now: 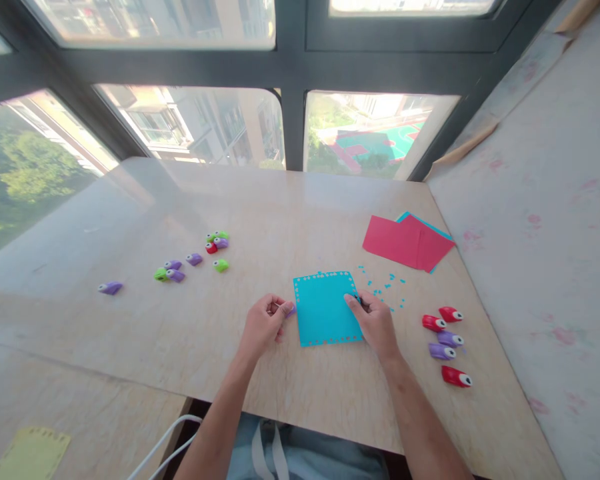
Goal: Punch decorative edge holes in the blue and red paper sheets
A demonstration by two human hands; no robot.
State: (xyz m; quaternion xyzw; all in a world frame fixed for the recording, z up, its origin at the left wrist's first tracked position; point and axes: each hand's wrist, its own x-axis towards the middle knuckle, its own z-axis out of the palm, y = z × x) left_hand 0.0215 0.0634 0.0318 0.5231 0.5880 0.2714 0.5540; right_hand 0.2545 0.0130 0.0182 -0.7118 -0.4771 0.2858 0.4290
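- Your left hand has its fingers clamped on the purple punch at the blue sheet's left edge; keep it square.
- Your right hand steadies the sheet on the counter; whether it pinches or presses, I cannot tell.

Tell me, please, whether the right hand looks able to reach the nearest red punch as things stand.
Probably yes. The right hand rests on the right edge of the blue paper, and the nearest red punch lies just to its right on the table, with nothing standing between them.
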